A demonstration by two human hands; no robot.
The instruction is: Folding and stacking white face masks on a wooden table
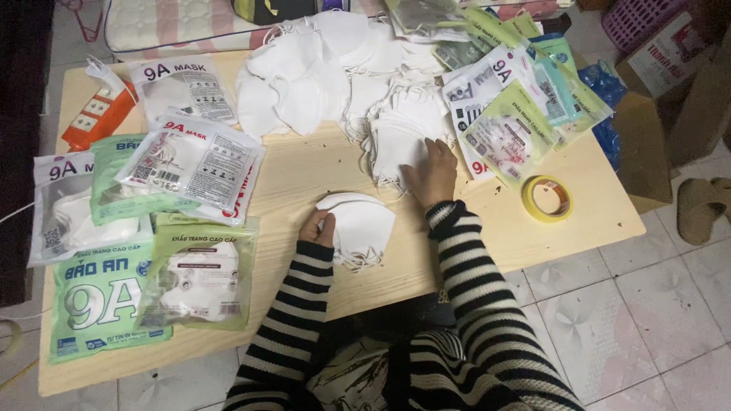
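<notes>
Striped black-and-white sleeves entered from 6 o'clock.

Left hand: curled, fingers pinching the left edge of a small stack of folded white fabric face masks, which lay on the pale wooden surface just below its centre, ear loops trailing toward 6 o'clock.

Right hand: at 1 o'clock from the stack, palm down, fingers loosely spread and resting on a large loose heap of white face masks that ran toward 12 o'clock.

At 9 o'clock: a green-and-white printed plastic mask packet lying flat, a clear-fronted green packet just beside it, and several white-labelled clear mask packets overlapping farther up.

At 3 o'clock: a roll of yellow adhesive tape, lying flat near the surface edge.

At 1 to 2 o'clock: a fan of empty green and white packet sleeves.

At 10 o'clock, far corner: an orange-and-white power strip.

Beyond the surface at 12 o'clock: a pink-striped quilted mattress. At 3 o'clock on the tiled floor: a tan slipper.
</notes>
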